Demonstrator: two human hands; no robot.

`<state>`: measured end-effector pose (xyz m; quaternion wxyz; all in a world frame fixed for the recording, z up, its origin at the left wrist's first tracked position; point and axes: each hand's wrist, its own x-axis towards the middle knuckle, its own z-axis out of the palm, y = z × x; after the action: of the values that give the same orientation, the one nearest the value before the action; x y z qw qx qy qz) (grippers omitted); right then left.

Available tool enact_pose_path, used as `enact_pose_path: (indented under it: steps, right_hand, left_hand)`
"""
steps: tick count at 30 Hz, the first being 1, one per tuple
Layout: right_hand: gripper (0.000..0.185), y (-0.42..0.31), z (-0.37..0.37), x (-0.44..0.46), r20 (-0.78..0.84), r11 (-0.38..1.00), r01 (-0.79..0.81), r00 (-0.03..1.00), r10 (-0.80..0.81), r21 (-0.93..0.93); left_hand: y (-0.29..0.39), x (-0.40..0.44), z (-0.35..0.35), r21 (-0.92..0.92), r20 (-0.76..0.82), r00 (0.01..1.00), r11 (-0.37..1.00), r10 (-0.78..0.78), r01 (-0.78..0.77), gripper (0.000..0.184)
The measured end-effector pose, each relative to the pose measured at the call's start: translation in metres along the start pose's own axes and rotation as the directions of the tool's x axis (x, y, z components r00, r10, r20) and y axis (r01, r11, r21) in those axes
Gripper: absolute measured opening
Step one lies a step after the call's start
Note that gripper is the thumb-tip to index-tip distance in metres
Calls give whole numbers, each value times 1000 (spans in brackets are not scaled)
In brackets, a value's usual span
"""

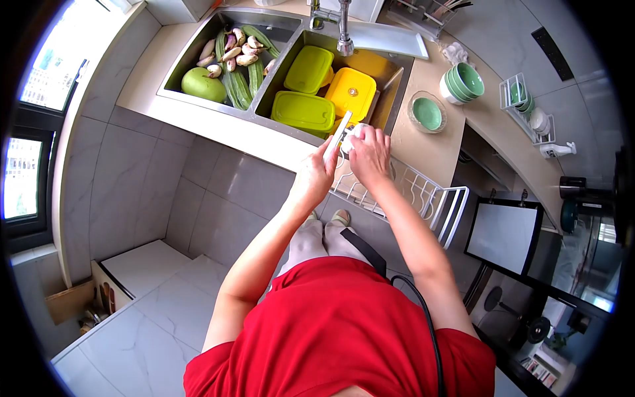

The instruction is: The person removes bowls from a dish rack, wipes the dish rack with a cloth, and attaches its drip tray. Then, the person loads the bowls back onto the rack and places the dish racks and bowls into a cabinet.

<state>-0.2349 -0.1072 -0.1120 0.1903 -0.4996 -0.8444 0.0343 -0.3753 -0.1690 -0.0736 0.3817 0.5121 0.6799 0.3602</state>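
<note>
My left hand (315,173) is closed on a thin white flat piece (341,131), which is tilted and seen nearly edge-on; its exact kind does not show. Against that piece my right hand (370,156) presses a bunched white cloth (354,137), fingers curled around it. Both hands are over the near edge of the right sink basin (270,99). Inside that basin lie a green lidded container (303,111), a second green container (309,69) and a yellow one (351,92). The faucet (344,44) hangs above them.
Green gourds, a round green fruit (202,85) and several purple-white eggplants (247,59) fill the left basin. Right of the sink stand stacked green bowls (465,82) and a glass bowl (426,112). A white wire pull-out rack (413,188) juts out below the counter, close to my right forearm.
</note>
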Motion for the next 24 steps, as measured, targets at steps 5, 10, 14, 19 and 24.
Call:
enact_pose_path:
  steps: [5,10,14,19,24]
  right_hand:
    - [13,-8,7,10,-31,1000,-2,1000,2,5]
    - [16,1,14,8,-114,999,41,993,-40,8]
    - [22,19,3,-15,-107,996,81,991,-86,-47]
    - [23,7,3,1,-109,984,141,982,-153,-108]
    - [24,17,4,-6,-68,991,63,995,-71,-114]
  left_hand:
    - [0,-2,3,-32,-21,999,999,33,-34,39]
    - [8,-9,15,-11,-64,997,999,40,-41,36]
    - [11,-11,16,-15,-90,995,999,33,-35,34]
    - [14,-11,18,-26,-87,996,999,38,-40,32]
    - [11,-10,21,-6,-138,989,999,48,-49,31]
